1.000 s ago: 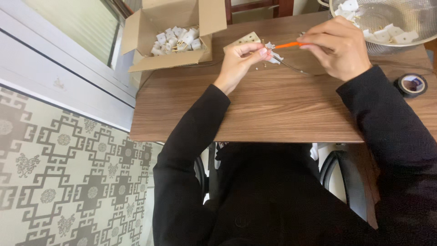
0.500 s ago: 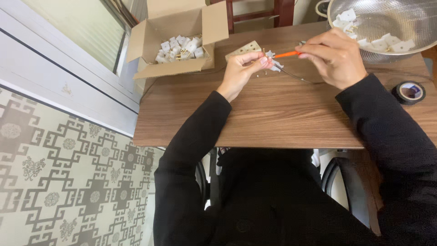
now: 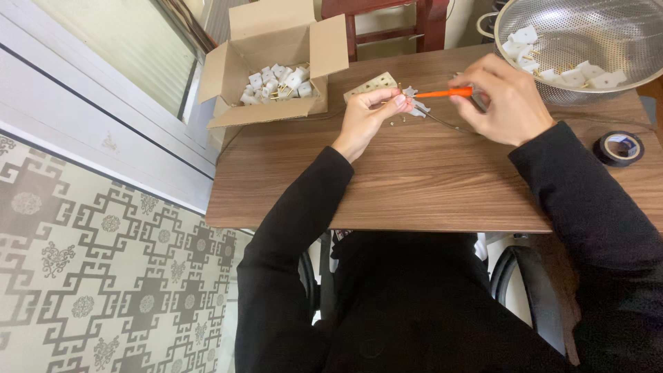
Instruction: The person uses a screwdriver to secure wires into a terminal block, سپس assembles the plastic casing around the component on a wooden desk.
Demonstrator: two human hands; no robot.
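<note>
My left hand (image 3: 364, 119) pinches a small white plug part (image 3: 413, 107) above the wooden table (image 3: 428, 179) | right hand (image 3: 503, 97) grips orange screwdriver (image 3: 445, 92), tip on it | risk: tip slips, jabbing fingers.

Soft, even daylight fills the scene, brightest along the pale window frame (image 3: 90, 103) at left. The brown wood-grain table (image 3: 428, 179) carries only faint shadows under the hands, and the shiny steel colander (image 3: 587, 48) shows mild glare on its mesh. The black sleeves sink into near-featureless dark. Focus holds well across the tabletop, and the patterned floor tiles (image 3: 97, 276) stay crisp, with slight wide-angle stretching toward the frame's edges.
</note>
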